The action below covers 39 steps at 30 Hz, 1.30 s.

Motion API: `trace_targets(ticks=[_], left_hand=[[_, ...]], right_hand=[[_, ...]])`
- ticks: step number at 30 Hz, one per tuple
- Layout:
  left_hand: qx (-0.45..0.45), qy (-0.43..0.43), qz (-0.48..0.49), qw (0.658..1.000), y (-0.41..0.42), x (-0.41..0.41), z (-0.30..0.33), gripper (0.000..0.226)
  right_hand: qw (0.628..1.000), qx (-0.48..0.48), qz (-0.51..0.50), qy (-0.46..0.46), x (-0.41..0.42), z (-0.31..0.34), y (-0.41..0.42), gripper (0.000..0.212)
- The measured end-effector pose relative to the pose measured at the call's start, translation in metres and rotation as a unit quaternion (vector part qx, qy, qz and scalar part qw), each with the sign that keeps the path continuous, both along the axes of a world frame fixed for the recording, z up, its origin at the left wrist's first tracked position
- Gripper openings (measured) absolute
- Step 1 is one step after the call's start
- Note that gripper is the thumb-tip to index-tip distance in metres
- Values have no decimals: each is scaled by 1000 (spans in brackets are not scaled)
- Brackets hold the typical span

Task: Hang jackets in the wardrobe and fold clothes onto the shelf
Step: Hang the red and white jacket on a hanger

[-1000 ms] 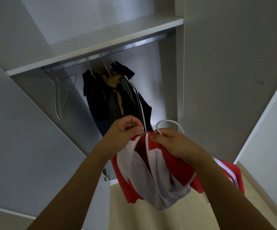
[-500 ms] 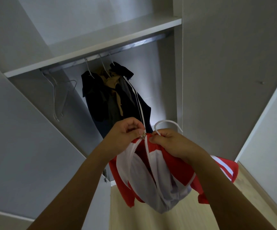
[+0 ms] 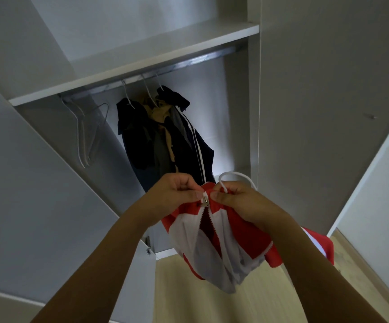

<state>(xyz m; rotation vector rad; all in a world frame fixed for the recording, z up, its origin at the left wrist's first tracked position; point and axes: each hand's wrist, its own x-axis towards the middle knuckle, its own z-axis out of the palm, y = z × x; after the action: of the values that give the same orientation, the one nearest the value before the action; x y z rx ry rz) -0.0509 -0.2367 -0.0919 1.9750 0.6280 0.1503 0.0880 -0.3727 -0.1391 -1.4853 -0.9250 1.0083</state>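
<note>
White wardrobe (image 3: 305,113) panels fill the view, both doors swung wide, with pale wood floor (image 3: 270,299) showing below. Up top runs the shelf (image 3: 142,66), and under it the metal rail (image 3: 202,59). Hanging from that rail: a bunch of dark jackets (image 3: 163,141) with a tan one among them, and off to their left two bare clear hangers (image 3: 88,136).

Down front, the red and white jacket (image 3: 221,241) dangles between both hands, well below the rail, front still gaping open. It sits on a white hanger (image 3: 235,177) whose hook curls up above the right hand (image 3: 242,201); that hand's fingers pinch the collar at the base of the hook. The left hand (image 3: 177,194) has its fingers pinched on the zipper pull (image 3: 205,202), right at the collar.

So the step looks like fixing the jacket at the neck before hanging. Next move, by my read: let go of the zipper, raise the hanger, and catch its hook on the rail to the right of the dark jackets, where there's space.
</note>
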Motion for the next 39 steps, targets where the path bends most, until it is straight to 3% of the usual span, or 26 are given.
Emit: trace_targets(ticks=[6,8,13,15,19,27,34,39], left_hand=[[-25,78,31,996,4,2,-4,7],[-92,57,75,991,2,0,-9,7],[-185,-7,221,957,2,-3,-10,14],[-187,4,228,956,0,1,-9,19],[-187,9,222,957,-14,11,-8,15],[-190,13,262,946,-22,14,-14,25],[-166,-7,277,946,-30,17,-21,7],[-154,11,268,951,-30,21,-21,22]], right_hand=[[998,23,-29,-55,3,-4,8,17],[993,41,-54,-94,7,-6,7,5],[989,65,-88,-104,9,-11,1,24],[994,57,-66,-68,5,-8,2,18],[991,64,-49,-108,-2,-11,12,36],[988,41,-22,-145,1,-14,12,25],[995,27,-7,-98,5,-16,13,21],[998,-6,3,-66,6,-19,14,27]])
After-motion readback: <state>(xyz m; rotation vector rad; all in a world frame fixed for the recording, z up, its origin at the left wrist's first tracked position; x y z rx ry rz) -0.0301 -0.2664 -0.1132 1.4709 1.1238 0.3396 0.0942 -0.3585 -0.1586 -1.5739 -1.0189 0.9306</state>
